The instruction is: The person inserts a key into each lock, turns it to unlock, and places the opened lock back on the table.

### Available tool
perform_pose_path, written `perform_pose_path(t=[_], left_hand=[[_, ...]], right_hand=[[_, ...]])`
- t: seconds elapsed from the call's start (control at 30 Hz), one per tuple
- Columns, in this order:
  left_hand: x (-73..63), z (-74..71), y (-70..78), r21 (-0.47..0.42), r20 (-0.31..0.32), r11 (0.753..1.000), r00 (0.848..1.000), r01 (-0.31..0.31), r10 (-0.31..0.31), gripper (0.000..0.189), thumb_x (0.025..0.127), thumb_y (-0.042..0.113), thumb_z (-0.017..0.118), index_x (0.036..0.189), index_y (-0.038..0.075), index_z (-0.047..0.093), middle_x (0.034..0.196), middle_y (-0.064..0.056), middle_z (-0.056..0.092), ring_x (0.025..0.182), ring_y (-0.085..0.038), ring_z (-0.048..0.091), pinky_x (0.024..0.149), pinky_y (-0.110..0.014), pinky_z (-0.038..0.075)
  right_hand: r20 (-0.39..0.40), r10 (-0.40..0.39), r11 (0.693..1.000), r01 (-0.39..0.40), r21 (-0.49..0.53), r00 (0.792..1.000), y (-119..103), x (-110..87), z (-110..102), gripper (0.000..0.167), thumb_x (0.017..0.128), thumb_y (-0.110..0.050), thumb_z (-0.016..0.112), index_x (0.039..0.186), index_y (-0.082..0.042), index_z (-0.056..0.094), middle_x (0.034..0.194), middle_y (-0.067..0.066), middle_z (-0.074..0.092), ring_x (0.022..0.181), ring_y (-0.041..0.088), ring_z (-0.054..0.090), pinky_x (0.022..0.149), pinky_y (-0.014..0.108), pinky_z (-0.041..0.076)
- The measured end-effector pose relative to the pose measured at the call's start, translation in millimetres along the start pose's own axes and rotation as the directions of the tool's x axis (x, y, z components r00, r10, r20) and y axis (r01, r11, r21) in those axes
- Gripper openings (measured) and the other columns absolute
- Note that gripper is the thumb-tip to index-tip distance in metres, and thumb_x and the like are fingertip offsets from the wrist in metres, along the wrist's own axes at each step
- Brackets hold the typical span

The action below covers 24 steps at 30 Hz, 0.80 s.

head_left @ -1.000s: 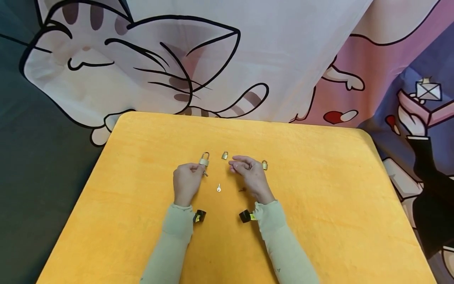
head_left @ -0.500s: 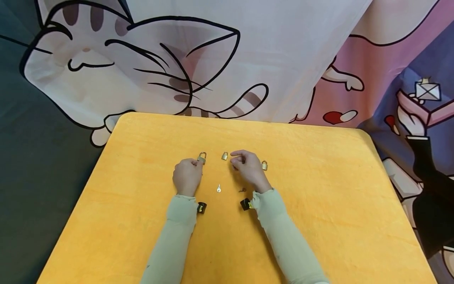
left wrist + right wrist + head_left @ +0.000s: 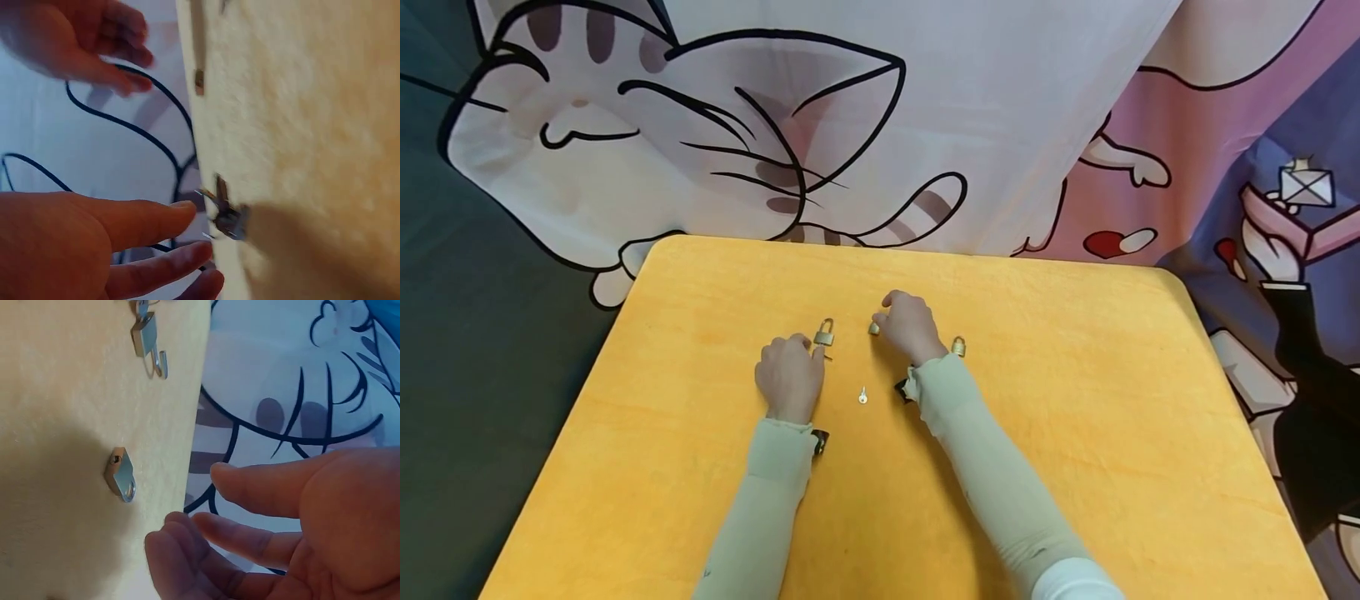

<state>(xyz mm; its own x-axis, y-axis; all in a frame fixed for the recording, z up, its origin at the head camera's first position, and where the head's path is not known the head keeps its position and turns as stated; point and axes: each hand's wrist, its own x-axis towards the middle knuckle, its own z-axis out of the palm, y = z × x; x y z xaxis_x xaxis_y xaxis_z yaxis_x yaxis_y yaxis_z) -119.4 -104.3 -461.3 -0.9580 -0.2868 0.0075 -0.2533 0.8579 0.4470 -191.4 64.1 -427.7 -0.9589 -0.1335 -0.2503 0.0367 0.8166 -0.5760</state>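
An open-shackled padlock (image 3: 823,337) lies on the table with a key (image 3: 828,357) at its lower end. My left hand (image 3: 790,379) is just left of it; the left wrist view shows thumb and fingers (image 3: 153,222) apart, holding nothing, beside the padlock (image 3: 230,220). My right hand (image 3: 910,329) hovers by a small brass padlock (image 3: 874,329), partly covering it in the head view. In the right wrist view, its relaxed fingers (image 3: 250,544) hold nothing, and that padlock (image 3: 120,475) stands apart from them with its shackle closed.
Another small brass padlock (image 3: 958,347) lies right of my right hand. A loose silver key (image 3: 862,396) lies between my forearms. The yellow table (image 3: 1075,417) meets a cartoon-printed cloth (image 3: 1000,125) at its far edge.
My left hand has let go of the open padlock with the key and drawn slightly left. The right hand has moved forward toward the middle padlock; its forearm now covers the spot where a dark key lay.
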Motion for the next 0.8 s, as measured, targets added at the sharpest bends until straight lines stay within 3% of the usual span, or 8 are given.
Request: perform_pose_path(t=[0.17, 0.33, 0.53, 0.8], left_hand=[[-19.2, -5.4, 11.3, -0.022, 0.062, 0.997, 0.995, -0.08, 0.082, 0.029, 0.086, 0.028, 0.081, 0.066, 0.01, 0.069, 0.061, -0.005, 0.062, 0.05, -0.023, 0.058, 0.042, -0.038, 0.044], [-35.3, -2.5, 22.4, -0.003, 0.159, 0.995, 0.982, -0.099, 0.098, 0.05, 0.081, 0.036, 0.085, 0.05, 0.016, 0.05, 0.047, 0.003, 0.043, 0.041, -0.021, 0.049, 0.037, -0.034, 0.036], [-43.0, 7.3, 28.7, 0.023, 0.233, 0.993, 0.966, -0.119, 0.11, 0.056, 0.076, 0.037, 0.088, 0.048, 0.016, 0.044, 0.046, 0.005, 0.034, 0.041, -0.019, 0.047, 0.037, -0.032, 0.033], [-43.9, 14.7, 32.6, 0.026, 0.235, 0.991, 0.964, -0.131, 0.121, 0.046, 0.08, 0.032, 0.087, 0.051, 0.015, 0.055, 0.049, -0.001, 0.051, 0.042, -0.019, 0.05, 0.039, -0.035, 0.04]], right_hand=[[-0.012, 0.04, 0.996, -0.04, -0.08, 0.999, -10, 8.1, 2, 0.038, 0.101, -0.024, 0.064, 0.13, 0.0, 0.062, 0.122, 0.016, 0.067, 0.101, 0.032, 0.067, 0.086, 0.043, 0.056], [-0.028, 0.049, 0.99, -0.052, -0.134, 0.998, -10, 11.4, 9, 0.031, 0.099, -0.024, 0.066, 0.118, -0.001, 0.066, 0.105, 0.014, 0.07, 0.088, 0.03, 0.069, 0.076, 0.04, 0.057], [-0.024, 0.067, 0.983, -0.07, -0.169, 0.997, -1, 18.3, 19, 0.023, 0.095, -0.029, 0.07, 0.085, -0.008, 0.068, 0.082, 0.007, 0.068, 0.073, 0.024, 0.063, 0.062, 0.036, 0.051], [-0.057, 0.066, 0.992, -0.072, -0.105, 0.996, 4, 20.2, 27, 0.013, 0.093, -0.018, 0.072, 0.098, -0.007, 0.07, 0.096, 0.007, 0.07, 0.09, 0.026, 0.067, 0.078, 0.036, 0.056]])
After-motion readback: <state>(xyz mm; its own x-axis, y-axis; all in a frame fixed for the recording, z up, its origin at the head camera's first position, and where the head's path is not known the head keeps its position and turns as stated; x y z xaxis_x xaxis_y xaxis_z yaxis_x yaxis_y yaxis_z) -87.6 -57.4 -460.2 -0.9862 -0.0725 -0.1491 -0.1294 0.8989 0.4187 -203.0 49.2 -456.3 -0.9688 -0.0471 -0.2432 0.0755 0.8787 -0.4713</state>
